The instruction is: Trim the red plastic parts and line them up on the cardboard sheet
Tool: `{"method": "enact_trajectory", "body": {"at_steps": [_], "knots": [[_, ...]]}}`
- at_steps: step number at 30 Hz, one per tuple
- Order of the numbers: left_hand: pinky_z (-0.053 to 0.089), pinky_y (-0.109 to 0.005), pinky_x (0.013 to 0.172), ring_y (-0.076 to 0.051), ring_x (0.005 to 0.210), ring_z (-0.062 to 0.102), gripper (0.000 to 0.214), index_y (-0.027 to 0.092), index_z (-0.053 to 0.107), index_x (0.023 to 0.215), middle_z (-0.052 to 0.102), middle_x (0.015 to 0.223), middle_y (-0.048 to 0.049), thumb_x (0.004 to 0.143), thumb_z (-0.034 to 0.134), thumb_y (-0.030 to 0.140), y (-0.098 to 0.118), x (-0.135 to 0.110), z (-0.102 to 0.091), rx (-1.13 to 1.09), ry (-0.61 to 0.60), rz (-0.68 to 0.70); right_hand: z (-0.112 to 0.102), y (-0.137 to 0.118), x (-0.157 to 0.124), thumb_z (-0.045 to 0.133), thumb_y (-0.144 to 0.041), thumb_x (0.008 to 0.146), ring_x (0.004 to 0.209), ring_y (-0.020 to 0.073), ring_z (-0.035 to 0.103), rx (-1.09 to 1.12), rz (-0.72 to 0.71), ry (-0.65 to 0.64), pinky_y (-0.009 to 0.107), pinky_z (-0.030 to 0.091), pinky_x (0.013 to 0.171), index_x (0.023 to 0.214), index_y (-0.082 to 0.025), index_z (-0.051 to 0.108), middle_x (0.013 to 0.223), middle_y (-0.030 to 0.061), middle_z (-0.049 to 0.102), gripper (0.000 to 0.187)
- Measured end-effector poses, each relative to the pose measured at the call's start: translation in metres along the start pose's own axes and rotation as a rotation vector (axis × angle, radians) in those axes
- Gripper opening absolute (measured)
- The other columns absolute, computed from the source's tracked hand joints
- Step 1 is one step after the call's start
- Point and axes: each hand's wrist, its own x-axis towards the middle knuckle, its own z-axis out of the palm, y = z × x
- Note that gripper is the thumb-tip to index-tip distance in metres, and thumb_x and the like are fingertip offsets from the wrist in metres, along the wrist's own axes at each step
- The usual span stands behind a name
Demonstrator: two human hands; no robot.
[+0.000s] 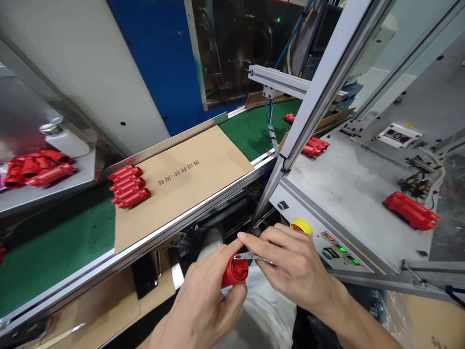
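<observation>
My left hand (203, 303) grips a red plastic cylindrical part (235, 271) by its body, with the round end facing the camera. My right hand (294, 266) pinches a small metal tool (256, 257), possibly snips or tweezers, whose tip meets the top of the red part. The exact tool type and the tip are partly hidden by my fingers. The two hands are close together above my lap, in front of the conveyor's metal edge (145, 232).
Several red parts lie on a cardboard sheet (189, 169) on the green conveyor belt (58, 242). More sit on a left shelf (47, 174) and a grey machine deck (410, 208). An emergency stop button (301, 226) and control panel (337, 249) stand right of my hands.
</observation>
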Motion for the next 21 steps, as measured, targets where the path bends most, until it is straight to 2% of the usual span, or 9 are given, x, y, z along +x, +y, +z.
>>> {"method": "enact_trajectory", "body": {"at_steps": [4,8,10,14,16,18,21], "knots": [[0.062,-0.024,0.066,-0.015,0.068,0.073,0.061,0.023,0.052,0.150,0.071,0.085,0.0027,0.090,0.050,0.010,-0.001,-0.001,-0.001,0.007,-0.053,-0.033,0.004,0.005,-0.002,0.060,-0.008,0.100,0.072,0.0153,0.060,0.008,-0.002,0.005,0.030,0.050,0.063,0.143,-0.021,0.069,0.085,-0.0002,0.069,0.046],[0.059,-0.024,0.063,-0.014,0.064,0.069,0.063,0.024,0.051,0.152,0.069,0.083,0.0038,0.091,0.048,0.008,0.002,0.001,-0.003,-0.027,-0.053,-0.034,0.011,0.006,-0.002,0.064,-0.005,0.097,0.069,0.0121,0.061,0.171,0.050,0.055,0.026,0.049,0.063,0.141,-0.022,0.074,0.083,-0.0012,0.071,0.048],[0.059,-0.023,0.065,-0.014,0.065,0.070,0.062,0.024,0.051,0.153,0.071,0.084,0.0032,0.092,0.048,0.008,0.003,0.001,-0.005,-0.040,-0.045,-0.029,0.012,0.006,0.000,0.068,-0.007,0.098,0.067,0.0098,0.062,0.375,0.183,0.069,0.023,0.048,0.061,0.135,-0.025,0.079,0.082,-0.0016,0.072,0.042],[0.064,-0.025,0.084,-0.017,0.087,0.081,0.065,0.027,0.050,0.154,0.081,0.109,-0.0025,0.092,0.054,0.010,0.003,0.002,-0.009,-0.004,-0.061,-0.039,0.007,0.013,0.000,0.077,-0.029,0.101,0.078,0.0106,0.066,0.782,0.521,-0.007,0.022,0.050,0.068,0.122,-0.029,0.085,0.090,0.0007,0.075,0.023],[0.064,-0.025,0.085,-0.018,0.093,0.082,0.068,0.030,0.050,0.156,0.082,0.112,-0.0029,0.092,0.055,0.009,0.003,0.001,-0.011,-0.035,-0.071,-0.041,0.008,0.020,-0.006,0.079,-0.039,0.099,0.083,0.0128,0.065,0.919,0.630,-0.067,0.024,0.051,0.072,0.125,-0.026,0.084,0.092,0.0017,0.071,0.030],[0.063,-0.026,0.084,-0.021,0.097,0.082,0.070,0.032,0.051,0.158,0.082,0.117,-0.0045,0.092,0.057,0.009,0.002,-0.003,-0.012,-0.105,-0.083,-0.072,0.017,0.028,-0.017,0.074,-0.048,0.101,0.079,0.0141,0.063,0.914,0.691,-0.137,0.027,0.053,0.072,0.132,-0.022,0.080,0.088,0.0017,0.068,0.041],[0.063,-0.033,0.094,-0.028,0.115,0.077,0.070,0.036,0.053,0.159,0.076,0.138,-0.0089,0.094,0.067,0.015,-0.005,-0.012,-0.015,-0.207,-0.112,-0.201,0.047,0.040,-0.040,0.065,-0.047,0.104,0.082,0.0184,0.065,0.662,0.733,-0.192,0.032,0.058,0.077,0.136,-0.023,0.078,0.094,0.0055,0.072,0.042]]}}
